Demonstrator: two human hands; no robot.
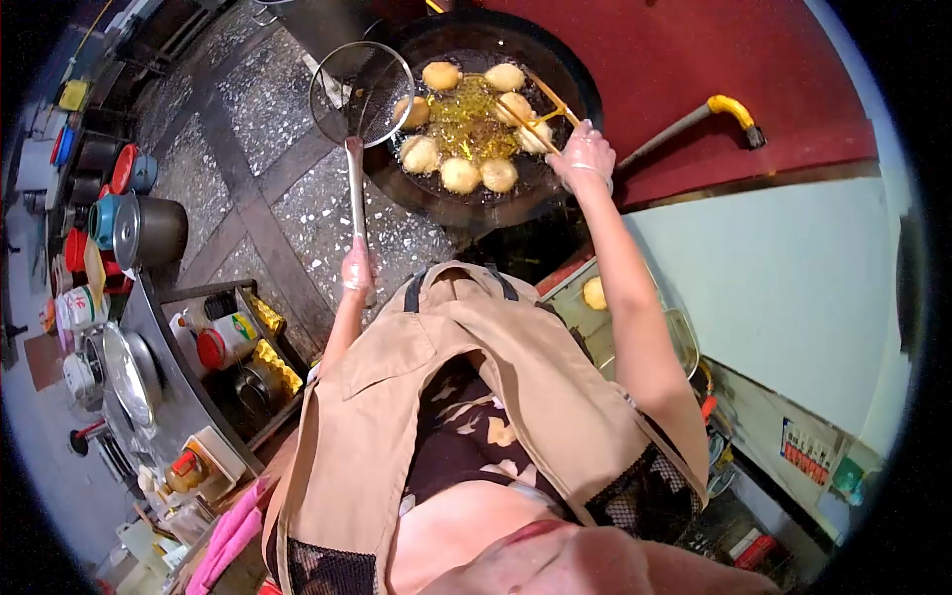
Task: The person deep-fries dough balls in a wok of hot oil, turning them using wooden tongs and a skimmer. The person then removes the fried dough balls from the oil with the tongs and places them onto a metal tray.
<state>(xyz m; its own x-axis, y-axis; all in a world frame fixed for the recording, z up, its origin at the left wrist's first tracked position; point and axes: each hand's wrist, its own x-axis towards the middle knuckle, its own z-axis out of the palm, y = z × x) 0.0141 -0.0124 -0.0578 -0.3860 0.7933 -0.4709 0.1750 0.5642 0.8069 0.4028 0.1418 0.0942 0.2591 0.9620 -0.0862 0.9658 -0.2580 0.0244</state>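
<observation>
My left hand (357,270), in a clear plastic glove, is wrapped round the handle of a round wire-mesh strainer (355,188). The strainer's hoop hangs over the left rim of a large black wok (585,94) and looks bare inside, with one fried ball partly behind its edge. My right hand (583,159), also gloved, grips a pair of long chopsticks (550,92). Their tips reach among the balls on the wok's right side; whether they pinch one I cannot tell. Several pale golden dough balls (459,175) float in a ring in bubbling yellow oil (471,114).
A grey pole with a yellow-wrapped end (729,107) juts out right of the wok. Below my right arm, a glass-sided tray (679,342) stands near another golden ball (594,293). A metal counter (188,397) and a large pot (159,230) are at left, above a speckled floor (288,213).
</observation>
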